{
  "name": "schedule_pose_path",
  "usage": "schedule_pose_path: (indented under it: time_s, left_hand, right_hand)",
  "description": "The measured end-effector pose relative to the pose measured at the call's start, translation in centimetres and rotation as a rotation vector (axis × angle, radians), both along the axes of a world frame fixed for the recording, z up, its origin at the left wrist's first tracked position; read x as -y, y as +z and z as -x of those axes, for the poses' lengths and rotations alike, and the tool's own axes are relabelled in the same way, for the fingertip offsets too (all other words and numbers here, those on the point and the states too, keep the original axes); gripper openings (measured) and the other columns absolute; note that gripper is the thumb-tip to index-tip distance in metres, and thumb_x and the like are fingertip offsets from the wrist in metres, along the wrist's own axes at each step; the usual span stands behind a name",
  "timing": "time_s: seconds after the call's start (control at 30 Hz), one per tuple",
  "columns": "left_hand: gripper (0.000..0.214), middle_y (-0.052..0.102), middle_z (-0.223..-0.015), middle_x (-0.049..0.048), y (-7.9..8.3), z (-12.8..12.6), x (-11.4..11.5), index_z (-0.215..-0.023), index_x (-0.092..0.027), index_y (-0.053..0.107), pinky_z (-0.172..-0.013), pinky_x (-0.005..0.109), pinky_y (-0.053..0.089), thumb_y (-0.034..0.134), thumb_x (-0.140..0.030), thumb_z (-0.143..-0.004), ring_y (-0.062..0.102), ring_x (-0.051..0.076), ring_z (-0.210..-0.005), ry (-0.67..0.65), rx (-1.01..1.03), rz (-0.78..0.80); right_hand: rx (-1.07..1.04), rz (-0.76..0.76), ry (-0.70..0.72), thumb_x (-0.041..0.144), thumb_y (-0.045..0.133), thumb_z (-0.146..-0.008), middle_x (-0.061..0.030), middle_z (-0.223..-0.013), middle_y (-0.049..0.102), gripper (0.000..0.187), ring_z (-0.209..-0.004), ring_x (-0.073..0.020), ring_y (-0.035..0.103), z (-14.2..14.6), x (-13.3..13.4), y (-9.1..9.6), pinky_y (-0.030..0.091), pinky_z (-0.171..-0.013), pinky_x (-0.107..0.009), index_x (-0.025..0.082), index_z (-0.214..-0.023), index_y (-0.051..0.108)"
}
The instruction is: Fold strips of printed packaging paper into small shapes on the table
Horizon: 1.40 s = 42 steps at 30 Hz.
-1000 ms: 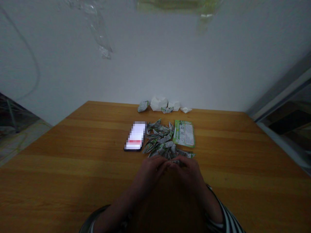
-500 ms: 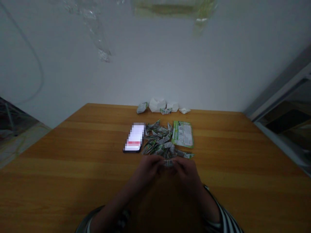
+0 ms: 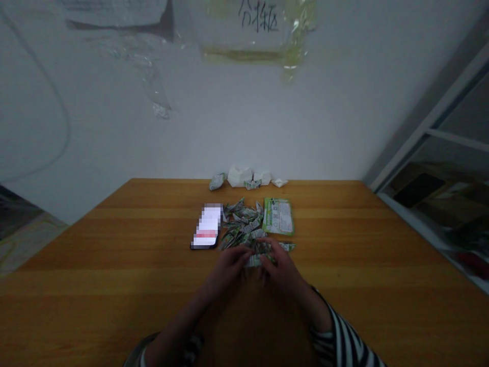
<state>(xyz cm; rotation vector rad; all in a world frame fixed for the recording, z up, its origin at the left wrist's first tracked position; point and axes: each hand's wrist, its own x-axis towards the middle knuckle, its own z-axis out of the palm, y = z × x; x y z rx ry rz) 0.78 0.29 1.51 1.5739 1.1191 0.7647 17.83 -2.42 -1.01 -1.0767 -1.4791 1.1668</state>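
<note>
A small folded piece of printed green-and-white wrapper (image 3: 252,261) lies between my two hands, low in front of a pile. My left hand (image 3: 229,262) is closed, pinching the left end of this piece between thumb and fingers. On the other side, my right hand (image 3: 284,267) has its fingers apart; the thumb is close to the piece's right end, and whether it touches cannot be made out. Just beyond the hands is a heap of similar folded wrappers (image 3: 244,221), whose near part is partly hidden by my right fingers.
A phone (image 3: 208,224) with a lit, blurred screen lies left of the heap. A flat green-and-white packet (image 3: 278,216) lies to its right. Crumpled white tissues (image 3: 240,177) and a crumpled wrapper (image 3: 217,181) sit along the wall at the wooden table's (image 3: 153,229) back edge.
My right hand has spread its fingers, where before it pinched the piece's right end. My left hand keeps its pinch. The view has tilted up, showing more of the wall.
</note>
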Motion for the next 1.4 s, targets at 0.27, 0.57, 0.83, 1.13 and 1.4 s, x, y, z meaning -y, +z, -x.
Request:
schedule_pose_path:
  time_s: [0.27,0.57,0.83,1.13,1.4]
  left_hand:
    - [0.035,0.069,-0.073,0.0034,0.3,1.7,-0.9,-0.087,-0.018,0.066,-0.06,0.027,0.046,0.042,-0.043,-0.093,0.062,0.02,-0.066,0.318,-0.357,-0.409]
    - [0.03,0.07,-0.099,0.0088,0.4,1.6,0.1,-0.098,-0.019,0.067,-0.069,0.032,0.051,0.039,-0.032,-0.095,0.067,0.023,-0.084,0.368,-0.555,-0.646]
    - [0.027,0.07,-0.104,0.0082,0.2,1.7,-0.4,-0.105,-0.021,0.064,-0.082,0.037,0.053,0.041,-0.031,-0.094,0.067,0.025,-0.095,0.324,-0.395,-0.639]
    - [0.031,0.07,-0.111,0.0109,-1.3,1.6,-0.8,-0.116,-0.022,0.063,-0.087,0.043,0.053,0.044,-0.03,-0.092,0.066,0.026,-0.101,0.271,-0.217,-0.536]
    - [0.03,0.071,-0.101,0.011,-1.0,1.2,-0.4,-0.113,-0.024,0.067,-0.084,0.041,0.051,0.049,-0.032,-0.09,0.066,0.028,-0.092,0.261,-0.125,-0.498]
  right_hand:
    - [0.319,-0.276,-0.564,0.033,0.049,-0.092,-0.0057,-0.087,0.068,0.028,-0.076,-0.0187,0.063,-5.4,-1.8,1.0,0.05,-0.07,-0.03,0.017,-0.11,0.063]
    - [0.619,-0.299,-0.377,0.021,0.064,-0.079,-0.0063,-0.092,0.068,0.012,-0.091,-0.0231,0.061,-9.1,-2.8,-0.4,0.047,-0.083,-0.035,0.018,-0.089,0.069]
    - [0.656,-0.33,-0.505,0.023,0.054,-0.088,-0.0108,-0.095,0.07,0.017,-0.094,-0.0255,0.062,-9.7,-3.2,-0.2,0.047,-0.087,-0.04,0.016,-0.093,0.069]
    - [0.884,-0.344,-0.34,0.014,0.066,-0.08,-0.0155,-0.135,0.058,0.045,-0.131,-0.0282,0.047,-8.6,-4.8,-1.7,0.027,-0.113,-0.05,0.016,-0.125,0.063]
    - [0.926,-0.332,-0.36,0.026,0.06,-0.089,-0.007,-0.123,0.068,0.024,-0.129,-0.0258,0.049,-8.7,-4.3,-0.8,0.014,-0.116,-0.052,0.025,-0.111,0.071]
